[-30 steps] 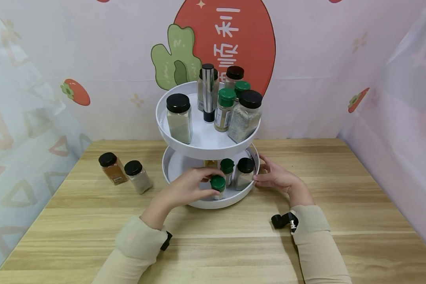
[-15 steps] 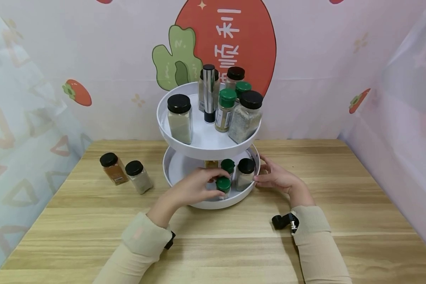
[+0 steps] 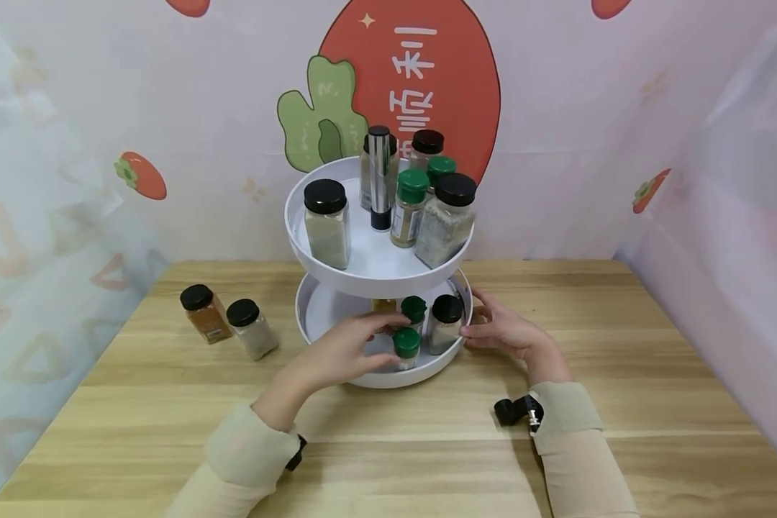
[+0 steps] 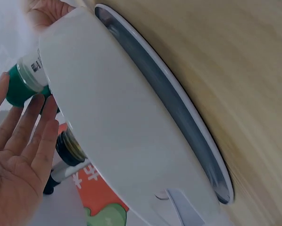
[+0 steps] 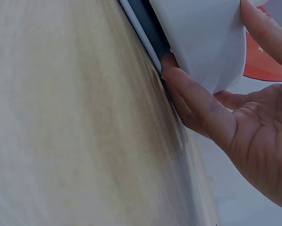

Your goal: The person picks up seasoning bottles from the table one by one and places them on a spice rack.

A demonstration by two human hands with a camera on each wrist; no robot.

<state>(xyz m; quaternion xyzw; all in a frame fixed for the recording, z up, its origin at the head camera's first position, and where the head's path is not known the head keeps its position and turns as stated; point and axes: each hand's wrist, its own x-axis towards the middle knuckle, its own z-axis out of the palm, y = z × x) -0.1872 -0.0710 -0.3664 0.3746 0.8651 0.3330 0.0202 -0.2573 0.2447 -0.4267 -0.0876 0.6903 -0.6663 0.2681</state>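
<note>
A white two-tier spice rack stands on the table. My left hand is at the front of its lower tray, thumb and fingers spread around a small green-capped spice jar. In the left wrist view the fingers are fairly straight near the green cap. My right hand holds the lower tray at its right side, the thumb at the rim and fingertips low by the base, as the right wrist view shows. Behind the small jar stand another green-capped jar and a black-capped jar.
Two black-capped jars, one orange-brown and one pale, stand on the table to the left. The upper tier carries several jars around a metal post. A printed cloth hangs behind.
The small green-capped jar has shifted right towards the other jars. My left hand has since loosened around it and drawn slightly left. The right hand stays at the tray.
</note>
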